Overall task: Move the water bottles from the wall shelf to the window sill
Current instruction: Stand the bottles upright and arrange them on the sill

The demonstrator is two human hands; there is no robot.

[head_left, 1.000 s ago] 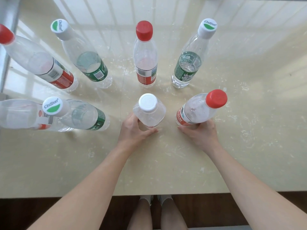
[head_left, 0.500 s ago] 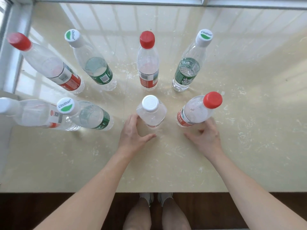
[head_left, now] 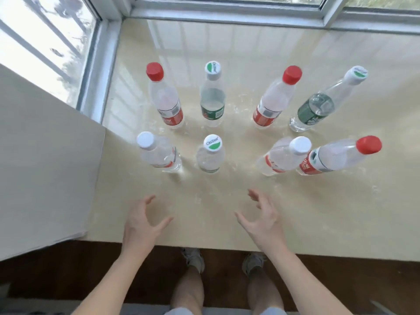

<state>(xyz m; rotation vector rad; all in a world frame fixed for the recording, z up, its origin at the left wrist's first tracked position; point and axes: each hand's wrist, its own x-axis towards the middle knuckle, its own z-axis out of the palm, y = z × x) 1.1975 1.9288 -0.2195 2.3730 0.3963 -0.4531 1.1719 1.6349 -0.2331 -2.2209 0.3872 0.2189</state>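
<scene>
Cream window sill (head_left: 341, 212) fills most of my view. It is stone-like, flecked with white scuffs, and glossy enough to mirror the grey metal window frame (head_left: 227, 12) along its far edge. A flat, matt pale panel (head_left: 45, 167) cuts in at the left, and dark wood floor (head_left: 68, 276) runs below the near edge. Eight water bottles (head_left: 212, 103) stand upright on the sill in two rows of four, each apart from its neighbours.

A second ago my left grip (head_left: 142, 223) was wrapped round the white-capped bottle (head_left: 281, 158) and my right grip (head_left: 261, 221) sat at the base of the red-capped bottle (head_left: 334, 158) just beside it. Both grips have since let go and drawn back toward the sill's near edge, fingers spread and loosely curved, holding nothing. Those two bottles now stand free at the right of the near row, so I judge that pair delivered. The wall shelf is out of view, so I cannot tell whether more remain to fetch.

The bottles are clear, thin-walled plastic cylinders with tapering shoulders, banded with red or green film labels. Their screw caps are red, plain white, or white with a green mark. I would expect them to dent under a hard squeeze.
</scene>
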